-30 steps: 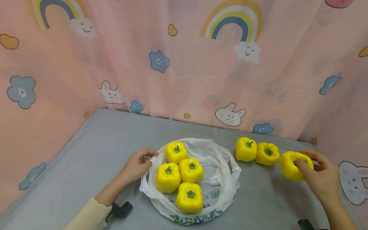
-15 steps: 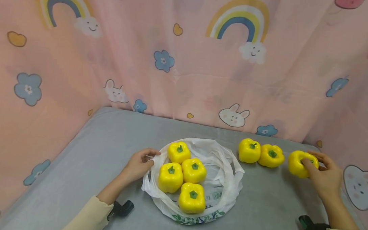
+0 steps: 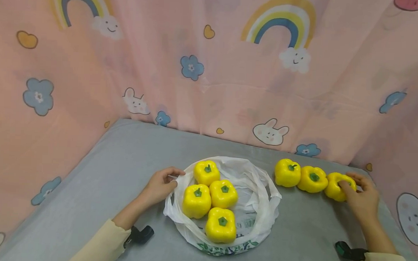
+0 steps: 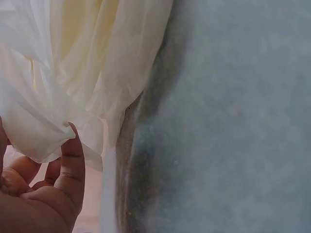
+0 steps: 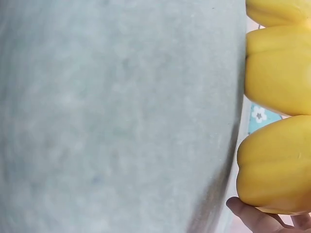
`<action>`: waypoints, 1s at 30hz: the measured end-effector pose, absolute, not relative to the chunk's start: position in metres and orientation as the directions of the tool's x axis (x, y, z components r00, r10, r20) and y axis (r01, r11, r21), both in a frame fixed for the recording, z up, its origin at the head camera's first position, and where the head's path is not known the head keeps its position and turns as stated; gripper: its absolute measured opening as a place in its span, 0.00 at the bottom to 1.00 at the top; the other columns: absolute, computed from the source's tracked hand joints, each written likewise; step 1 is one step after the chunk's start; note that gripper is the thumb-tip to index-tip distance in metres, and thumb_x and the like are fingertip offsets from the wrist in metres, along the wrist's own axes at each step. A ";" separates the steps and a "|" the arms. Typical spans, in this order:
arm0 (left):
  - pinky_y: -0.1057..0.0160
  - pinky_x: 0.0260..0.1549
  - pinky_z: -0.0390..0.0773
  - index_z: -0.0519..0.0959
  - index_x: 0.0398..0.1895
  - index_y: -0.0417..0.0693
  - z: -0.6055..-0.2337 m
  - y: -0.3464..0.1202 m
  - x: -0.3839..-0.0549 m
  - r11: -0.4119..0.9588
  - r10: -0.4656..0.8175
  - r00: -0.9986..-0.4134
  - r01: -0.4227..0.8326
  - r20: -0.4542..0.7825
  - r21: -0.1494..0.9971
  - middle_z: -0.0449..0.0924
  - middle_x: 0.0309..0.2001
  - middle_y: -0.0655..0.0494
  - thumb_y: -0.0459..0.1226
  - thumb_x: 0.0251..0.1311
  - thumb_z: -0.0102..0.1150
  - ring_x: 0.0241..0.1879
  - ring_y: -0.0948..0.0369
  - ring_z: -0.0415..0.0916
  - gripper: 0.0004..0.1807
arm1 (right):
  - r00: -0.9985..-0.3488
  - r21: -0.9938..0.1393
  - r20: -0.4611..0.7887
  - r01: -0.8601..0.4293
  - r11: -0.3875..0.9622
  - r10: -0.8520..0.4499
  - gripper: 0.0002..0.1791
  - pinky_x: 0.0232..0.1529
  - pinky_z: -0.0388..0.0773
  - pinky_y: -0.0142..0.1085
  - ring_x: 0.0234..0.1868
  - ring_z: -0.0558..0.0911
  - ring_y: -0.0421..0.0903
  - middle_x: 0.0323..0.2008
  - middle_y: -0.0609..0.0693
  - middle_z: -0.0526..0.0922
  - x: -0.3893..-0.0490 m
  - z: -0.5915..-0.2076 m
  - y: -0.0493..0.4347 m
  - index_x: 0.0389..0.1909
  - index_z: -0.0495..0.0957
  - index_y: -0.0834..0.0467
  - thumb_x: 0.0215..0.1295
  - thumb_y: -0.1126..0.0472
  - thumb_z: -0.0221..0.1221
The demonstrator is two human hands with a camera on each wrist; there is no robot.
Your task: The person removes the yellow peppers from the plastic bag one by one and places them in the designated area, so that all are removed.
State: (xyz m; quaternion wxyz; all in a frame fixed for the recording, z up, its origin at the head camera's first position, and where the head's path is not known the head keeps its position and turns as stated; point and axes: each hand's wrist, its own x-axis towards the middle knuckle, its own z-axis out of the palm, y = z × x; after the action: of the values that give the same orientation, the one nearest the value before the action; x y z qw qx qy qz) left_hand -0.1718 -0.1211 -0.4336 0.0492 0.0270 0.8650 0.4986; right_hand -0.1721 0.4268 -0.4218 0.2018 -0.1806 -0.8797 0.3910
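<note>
A white plastic bag lies with its mouth rolled wide, several yellow bell peppers standing inside on its left half. My left hand pinches the bag's left rim; thumb and fingers meet the thin film in the left wrist view, where the hand is partly cut off. On the right, my right hand grips a yellow bell pepper from its right side, thumb over the top. That pepper sits at the end of a row, beside a middle pepper and a far pepper.
Grey cloth covers the table. A pink patterned curtain rises behind and along both sides. Dark wrist camera mounts stick out from both wrists above the cloth.
My right hand has brought its pepper down and left, to the end of the row beside the middle pepper. The left hand stays at the bag's rim. The head view has shifted slightly.
</note>
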 end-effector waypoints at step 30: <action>0.66 0.32 0.76 0.82 0.47 0.52 -0.432 -0.119 -0.171 0.478 0.099 -0.994 -0.001 -0.055 0.879 0.80 0.49 0.52 0.28 0.57 0.51 0.32 0.60 0.74 0.18 | -0.937 -0.673 0.056 0.220 0.706 0.345 0.33 0.55 0.68 0.60 0.64 0.62 0.68 0.70 0.71 0.57 -0.167 -0.418 0.431 0.70 0.61 0.61 0.71 0.45 0.45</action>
State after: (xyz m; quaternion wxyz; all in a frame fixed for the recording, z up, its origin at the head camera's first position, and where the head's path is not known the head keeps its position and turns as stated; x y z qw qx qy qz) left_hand -0.1707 -0.1187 -0.4322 0.0491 0.0286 0.8581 0.5103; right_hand -0.1668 0.4305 -0.4183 0.0890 -0.1534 -0.9194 0.3511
